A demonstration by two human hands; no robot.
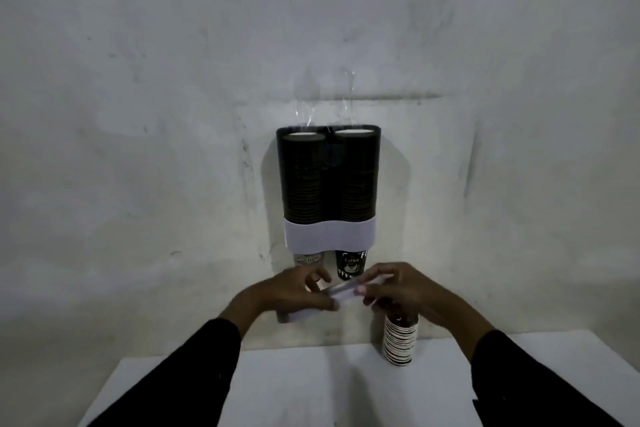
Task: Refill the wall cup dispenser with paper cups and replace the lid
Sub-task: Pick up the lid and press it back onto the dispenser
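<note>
Grey wall (138,114) behind a white desk (311,388). The dispenser (329,184), its 2 columns full and top uncovered, hangs directly above both hands. Left hand (294,291) and right hand (405,288) pinch the flat lid (346,291), long axis left-right; spare cups (400,343) below.

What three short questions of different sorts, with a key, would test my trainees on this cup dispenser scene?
1. True or false: the lid already sits on the wall dispenser.
2. Which hands hold the lid: A left hand only, B right hand only, C both?
3. Fill in: the spare stack of cups stands on the ____.

Key: 1 false; 2 C; 3 table.
</note>
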